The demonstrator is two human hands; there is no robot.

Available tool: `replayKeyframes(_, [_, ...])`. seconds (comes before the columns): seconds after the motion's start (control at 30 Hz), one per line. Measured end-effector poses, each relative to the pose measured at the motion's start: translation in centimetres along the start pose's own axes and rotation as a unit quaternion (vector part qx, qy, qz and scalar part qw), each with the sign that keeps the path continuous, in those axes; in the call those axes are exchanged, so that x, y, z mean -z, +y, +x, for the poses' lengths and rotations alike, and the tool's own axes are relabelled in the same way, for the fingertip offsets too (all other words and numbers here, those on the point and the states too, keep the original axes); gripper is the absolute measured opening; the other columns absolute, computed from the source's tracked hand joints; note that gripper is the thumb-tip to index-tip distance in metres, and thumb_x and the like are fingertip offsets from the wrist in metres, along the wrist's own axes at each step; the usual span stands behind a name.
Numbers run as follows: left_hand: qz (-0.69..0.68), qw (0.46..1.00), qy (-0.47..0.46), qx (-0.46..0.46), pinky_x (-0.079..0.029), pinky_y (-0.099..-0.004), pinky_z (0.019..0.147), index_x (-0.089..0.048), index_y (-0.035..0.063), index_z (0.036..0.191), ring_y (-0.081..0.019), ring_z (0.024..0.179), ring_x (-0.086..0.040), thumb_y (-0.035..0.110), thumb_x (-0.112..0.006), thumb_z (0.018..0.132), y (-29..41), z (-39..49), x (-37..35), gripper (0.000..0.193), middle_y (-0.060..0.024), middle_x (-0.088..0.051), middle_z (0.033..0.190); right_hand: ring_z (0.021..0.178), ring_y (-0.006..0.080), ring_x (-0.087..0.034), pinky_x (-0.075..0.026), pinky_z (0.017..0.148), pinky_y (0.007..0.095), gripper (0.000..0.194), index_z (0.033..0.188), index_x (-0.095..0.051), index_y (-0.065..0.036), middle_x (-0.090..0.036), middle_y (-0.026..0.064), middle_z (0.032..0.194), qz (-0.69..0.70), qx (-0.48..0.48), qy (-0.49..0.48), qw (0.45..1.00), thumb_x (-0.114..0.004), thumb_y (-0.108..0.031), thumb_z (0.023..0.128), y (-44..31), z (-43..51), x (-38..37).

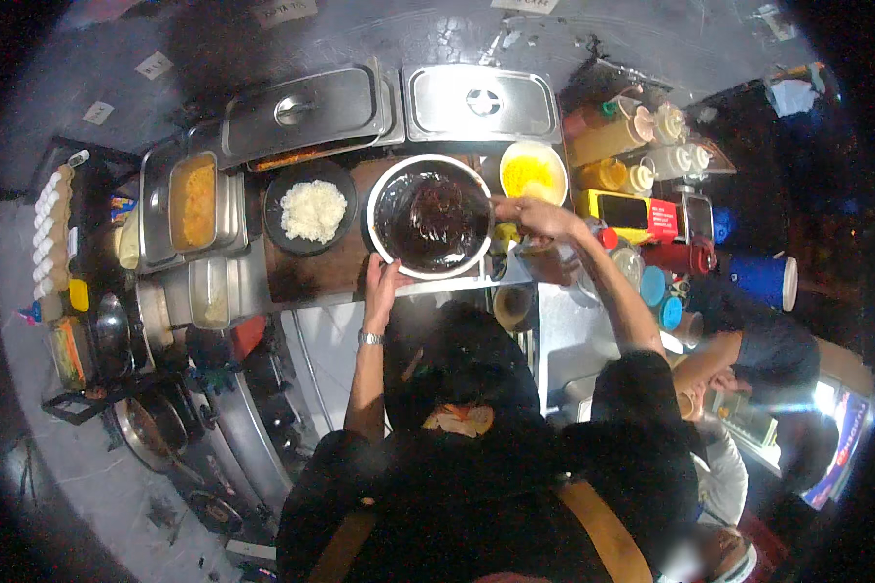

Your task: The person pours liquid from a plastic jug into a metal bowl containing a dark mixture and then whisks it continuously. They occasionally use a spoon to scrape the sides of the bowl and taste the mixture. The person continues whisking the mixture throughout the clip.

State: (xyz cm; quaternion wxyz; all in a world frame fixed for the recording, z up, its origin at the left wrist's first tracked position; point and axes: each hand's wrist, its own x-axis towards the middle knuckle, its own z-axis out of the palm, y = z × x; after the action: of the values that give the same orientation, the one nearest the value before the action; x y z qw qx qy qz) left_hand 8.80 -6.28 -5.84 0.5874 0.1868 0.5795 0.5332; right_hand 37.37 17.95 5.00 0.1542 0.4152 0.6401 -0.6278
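Observation:
A large white-rimmed bowl [432, 217] with dark, glossy sauce stands on the brown board [292, 280]. My left hand [385, 277] grips the bowl's lower left rim, thumb and fingers on its edge. My right hand [532, 217] is at the bowl's right edge with its fingers bent; whether it holds the rim or a utensil is not clear. Left of the bowl is a black plate [275, 237] with a mound of white rice [313, 211]. A white bowl with yellow food [531, 173] stands just beyond my right hand.
Lidded steel pans [302, 109] line the back. An orange-filled steel tray [194, 204] and a smaller pan [211, 291] stand left, egg trays [57, 226] farther left. Squeeze bottles [609, 175] and blue-lidded containers [652, 286] are at right. A co-worker's arm [707, 361] reaches in at lower right.

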Motion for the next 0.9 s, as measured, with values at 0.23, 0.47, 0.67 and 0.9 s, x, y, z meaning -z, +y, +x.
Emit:
replayKeyframes(0.23, [-0.077, 0.995, 0.06, 0.005, -0.063, -0.044, 0.089, -0.045, 0.0038, 0.117, -0.0295, 0.103, -0.073, 0.01, -0.054, 0.108, -1.5, -1.4, -1.3, 0.015, -0.0174, -0.062, 0.117, 0.047, 0.0051, -0.042, -0.038, 0.04, 0.0222, 0.057, 0.163, -0.044, -0.023, -0.053, -0.0048, 0.072, 0.049, -0.069, -0.04, 0.996, -0.05, -0.047, 0.111, -4.3, -1.7, -1.4])
replayKeyframes(0.47, [-0.171, 0.985, 0.016, 0.03, -0.063, -0.042, 0.094, -0.045, 0.0021, 0.141, -0.0278, 0.108, -0.073, 0.014, -0.06, 0.106, -2.9, -2.8, -5.0, 0.04, -0.0166, -0.064, 0.125, 0.048, 0.0029, -0.042, -0.037, 0.04, 0.021, 0.057, 0.164, -0.041, -0.024, -0.052, -0.0071, 0.071, 0.062, -0.038, -0.041, 0.997, -0.05, -0.045, 0.112, -2.9, -0.6, -1.5])
replayKeyframes(0.67, [-0.081, 0.993, -0.034, 0.083, -0.061, -0.0389, 0.093, -0.051, 0.0036, 0.141, -0.0268, 0.102, -0.076, 0.018, -0.059, 0.107, -1.1, -2.1, -2.0, 0.038, -0.0161, -0.072, 0.121, 0.046, 0.0022, -0.042, -0.036, 0.04, 0.0194, 0.057, 0.165, -0.039, -0.026, -0.045, -0.0081, 0.064, -0.032, -0.119, -0.068, 0.99, -0.048, -0.047, 0.113, -3.9, -1.7, -3.1])
replayKeyframes(0.9, [-0.033, 0.999, -0.014, 0.03, -0.061, -0.0372, 0.093, -0.056, 0.0036, 0.119, -0.0231, 0.102, -0.074, 0.011, -0.062, 0.103, 0.6, -1.3, 1.6, 0.019, -0.0132, -0.071, 0.113, 0.048, 0.0027, -0.038, -0.033, 0.04, 0.0194, 0.057, 0.166, -0.037, -0.029, -0.045, -0.0082, 0.067, -0.064, -0.096, -0.091, 0.989, -0.046, -0.049, 0.113, -5.1, -2.6, -3.2])
